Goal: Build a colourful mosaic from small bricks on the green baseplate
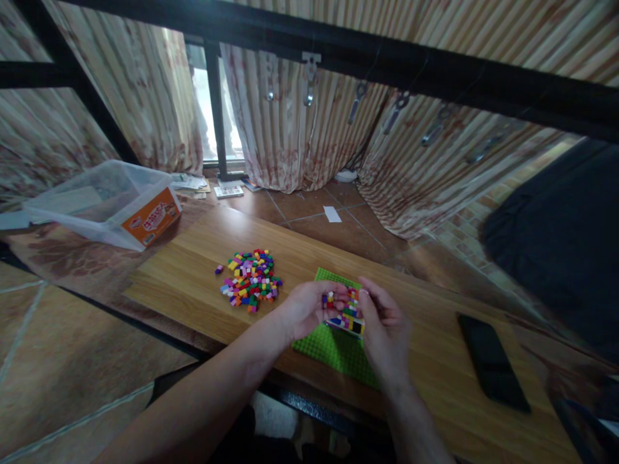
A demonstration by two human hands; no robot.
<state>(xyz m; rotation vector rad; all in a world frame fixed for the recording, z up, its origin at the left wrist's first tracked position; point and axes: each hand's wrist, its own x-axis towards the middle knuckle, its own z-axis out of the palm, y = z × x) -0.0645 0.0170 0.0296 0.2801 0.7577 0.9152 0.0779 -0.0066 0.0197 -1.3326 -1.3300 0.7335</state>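
Observation:
My left hand [309,308] is turned palm up with its fingers curled, cradling a few small toy bricks [330,298]. It hovers above a green studded baseplate [333,351]. A block of multicoloured bricks [352,316], yellow, red, green, white and black on top, shows between my two hands. At its right side is my right hand [384,322], thumb and fingers closed in a pinch; whatever lies between the fingertips is too small to make out. Part of the block and of the baseplate is hidden behind both hands.
Left of my hands, a pile of loose bricks [251,280] lies on the wooden board [188,270]. Beyond it stands a clear plastic bin [97,212] with an orange label. A black phone [493,361] lies at right. A dark metal bar [338,48] with hanging hooks crosses above.

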